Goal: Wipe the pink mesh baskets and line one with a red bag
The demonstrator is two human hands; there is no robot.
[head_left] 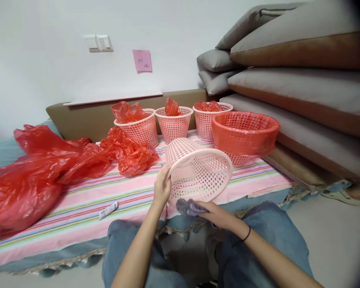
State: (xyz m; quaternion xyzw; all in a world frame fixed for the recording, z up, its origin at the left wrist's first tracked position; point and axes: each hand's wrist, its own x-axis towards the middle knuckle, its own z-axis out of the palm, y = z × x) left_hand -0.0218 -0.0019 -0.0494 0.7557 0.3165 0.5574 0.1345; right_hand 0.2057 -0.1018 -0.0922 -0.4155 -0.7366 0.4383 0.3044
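A pale pink perforated plastic basket [184, 150] lies tipped on its side in front of me, its mouth turned toward me and to the right. Fingers of my left hand [162, 185] are closed on the left side of its rim. Below the lower rim, my right hand [214, 214] grips a bunched grey-purple cloth [190, 207], which is at or very near the rim; contact is hard to tell. Just behind the tipped basket stand three upright pink baskets, the left one [142, 130], the middle one [175, 124] and the right one [204, 122], each with red plastic inside.
Another basket, covered in a red plastic bag [243, 136], stands at right. Crumpled red bags [63, 160] spread over the striped cloth [132, 192] at left. A small white tube [108, 210] lies near the front. Grey cushions [300, 84] are stacked at the right.
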